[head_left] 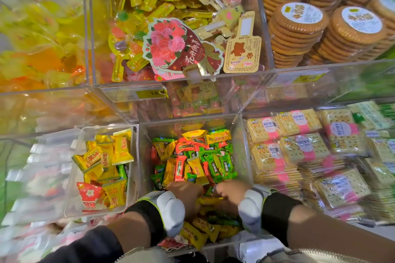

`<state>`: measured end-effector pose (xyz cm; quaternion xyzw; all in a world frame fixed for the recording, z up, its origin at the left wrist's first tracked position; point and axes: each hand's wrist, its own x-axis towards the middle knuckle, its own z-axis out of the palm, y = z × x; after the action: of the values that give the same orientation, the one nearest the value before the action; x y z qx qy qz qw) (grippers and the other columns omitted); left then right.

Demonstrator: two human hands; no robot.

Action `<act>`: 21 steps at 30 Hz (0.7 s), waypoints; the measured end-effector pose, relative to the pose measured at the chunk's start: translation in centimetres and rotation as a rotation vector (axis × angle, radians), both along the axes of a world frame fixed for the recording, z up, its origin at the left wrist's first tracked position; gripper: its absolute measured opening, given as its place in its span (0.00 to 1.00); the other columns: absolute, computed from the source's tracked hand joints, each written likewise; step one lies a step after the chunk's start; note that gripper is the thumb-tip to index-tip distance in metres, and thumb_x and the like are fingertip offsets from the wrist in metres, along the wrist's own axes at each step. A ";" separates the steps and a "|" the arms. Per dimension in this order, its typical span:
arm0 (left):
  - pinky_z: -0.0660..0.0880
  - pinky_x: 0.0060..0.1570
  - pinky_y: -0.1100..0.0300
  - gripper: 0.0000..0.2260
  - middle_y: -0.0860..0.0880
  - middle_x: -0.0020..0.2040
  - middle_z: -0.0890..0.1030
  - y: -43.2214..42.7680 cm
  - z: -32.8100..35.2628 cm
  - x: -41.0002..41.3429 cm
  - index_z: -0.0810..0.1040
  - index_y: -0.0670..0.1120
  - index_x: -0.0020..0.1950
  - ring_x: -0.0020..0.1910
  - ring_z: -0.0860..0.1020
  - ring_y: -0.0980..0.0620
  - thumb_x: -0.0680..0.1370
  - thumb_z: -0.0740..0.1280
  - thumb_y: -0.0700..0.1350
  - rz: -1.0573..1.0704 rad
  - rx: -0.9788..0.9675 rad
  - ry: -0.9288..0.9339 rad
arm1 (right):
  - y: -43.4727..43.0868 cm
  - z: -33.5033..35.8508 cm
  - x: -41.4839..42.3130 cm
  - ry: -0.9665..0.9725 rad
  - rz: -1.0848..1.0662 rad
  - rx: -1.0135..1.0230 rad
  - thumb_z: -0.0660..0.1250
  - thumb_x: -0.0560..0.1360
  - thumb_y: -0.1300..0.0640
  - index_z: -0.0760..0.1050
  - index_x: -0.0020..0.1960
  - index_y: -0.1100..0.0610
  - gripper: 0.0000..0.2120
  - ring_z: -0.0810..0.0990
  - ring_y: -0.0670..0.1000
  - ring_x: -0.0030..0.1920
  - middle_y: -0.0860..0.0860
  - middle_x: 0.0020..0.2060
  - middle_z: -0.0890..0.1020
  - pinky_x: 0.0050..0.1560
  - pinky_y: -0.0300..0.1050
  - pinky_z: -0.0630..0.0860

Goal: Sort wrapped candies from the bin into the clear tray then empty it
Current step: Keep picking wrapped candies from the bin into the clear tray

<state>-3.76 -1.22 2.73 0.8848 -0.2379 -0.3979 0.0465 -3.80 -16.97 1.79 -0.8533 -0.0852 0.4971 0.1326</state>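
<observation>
A clear bin point(242, 147) in the middle holds a heap of wrapped candies point(196, 156) in yellow, green and orange-red. Both my hands reach down into its near part, side by side. My left hand point(184, 195) is buried knuckles-up among the wrappers, and my right hand point(232, 193) is curled over green and yellow pieces. The fingertips are hidden in the heap, so what they grip cannot be made out. Left of the bin stands the clear tray point(74, 177), holding several yellow candies point(106, 160) and one red flowered packet point(89, 195).
Stacks of soda-cracker packs point(303, 151) fill the shelf to the right. Above, clear bins hold yellow lollipop packs and a flower-printed card point(171, 45), with round biscuit stacks point(299, 32) at the upper right. White wrapped goods point(42, 166) lie to the left of the tray.
</observation>
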 end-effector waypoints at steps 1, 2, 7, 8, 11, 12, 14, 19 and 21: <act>0.72 0.52 0.54 0.14 0.42 0.58 0.78 0.4 0.4 0.2 0.70 0.47 0.62 0.56 0.75 0.40 0.78 0.60 0.49 0.037 -0.014 -0.014 | 0.1 0.2 0.3 -0.035 -0.025 0.019 0.60 0.78 0.61 0.71 0.61 0.60 0.13 0.73 0.51 0.54 0.60 0.64 0.73 0.42 0.40 0.64; 0.72 0.50 0.54 0.14 0.42 0.57 0.78 0.4 0.7 0.5 0.69 0.47 0.63 0.55 0.75 0.40 0.78 0.60 0.49 0.066 -0.025 -0.022 | -0.2 0.3 0.4 -0.082 -0.051 0.039 0.62 0.77 0.57 0.70 0.64 0.59 0.16 0.74 0.52 0.57 0.57 0.65 0.73 0.45 0.38 0.66; 0.72 0.48 0.54 0.14 0.42 0.57 0.77 1.9 2.7 1.8 0.66 0.47 0.63 0.55 0.75 0.41 0.78 0.58 0.49 0.226 -0.128 -0.096 | 0.8 1.7 2.0 -0.245 -0.180 0.109 0.63 0.76 0.53 0.71 0.64 0.52 0.17 0.76 0.52 0.60 0.50 0.62 0.76 0.50 0.36 0.68; 0.72 0.49 0.53 0.14 0.42 0.57 0.77 2.2 3.1 2.1 0.66 0.47 0.63 0.55 0.75 0.41 0.78 0.58 0.49 0.240 -0.148 -0.125 | 1.1 2.0 2.4 -0.253 -0.195 0.136 0.63 0.76 0.53 0.71 0.64 0.52 0.17 0.76 0.52 0.59 0.51 0.62 0.77 0.50 0.36 0.68; 0.72 0.52 0.51 0.15 0.42 0.58 0.77 3.9 4.3 2.8 0.66 0.47 0.64 0.56 0.75 0.41 0.79 0.57 0.50 0.300 -0.209 -0.242 | 2.6 3.1 3.4 -0.309 -0.266 0.198 0.62 0.77 0.52 0.71 0.65 0.52 0.18 0.75 0.51 0.62 0.51 0.63 0.76 0.51 0.35 0.68; 0.72 0.53 0.51 0.16 0.42 0.59 0.77 4.4 4.7 3.0 0.66 0.48 0.65 0.57 0.75 0.41 0.79 0.57 0.51 0.325 -0.232 -0.280 | 3.1 3.6 3.7 -0.335 -0.296 0.220 0.62 0.77 0.52 0.70 0.66 0.51 0.18 0.74 0.50 0.62 0.51 0.63 0.75 0.52 0.34 0.67; 0.72 0.54 0.52 0.16 0.42 0.59 0.77 5.6 5.5 3.5 0.66 0.49 0.65 0.58 0.75 0.41 0.78 0.58 0.51 0.375 -0.280 -0.351 | 4.3 4.6 4.5 -0.386 -0.317 0.255 0.61 0.77 0.51 0.70 0.66 0.50 0.17 0.75 0.51 0.61 0.51 0.62 0.76 0.52 0.36 0.67; 0.66 0.40 0.57 0.12 0.43 0.49 0.79 8.5 7.5 4.1 0.67 0.49 0.60 0.48 0.76 0.42 0.78 0.59 0.49 0.518 -0.451 -0.512 | 7.3 6.9 5.8 -0.511 -0.303 0.340 0.59 0.78 0.51 0.70 0.64 0.48 0.15 0.76 0.51 0.57 0.48 0.59 0.76 0.47 0.38 0.67; 0.66 0.37 0.56 0.10 0.45 0.43 0.77 9.8 8.0 4.2 0.66 0.48 0.57 0.44 0.76 0.41 0.78 0.60 0.49 0.570 -0.483 -0.563 | 8.7 7.6 6.0 -0.520 -0.311 0.390 0.59 0.78 0.51 0.72 0.60 0.47 0.12 0.77 0.51 0.54 0.48 0.55 0.77 0.49 0.41 0.70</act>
<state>0.43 8.56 10.77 0.9523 -0.0745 -0.0468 0.2921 2.15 -8.30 9.36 -0.9127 -0.0783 0.2115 0.3408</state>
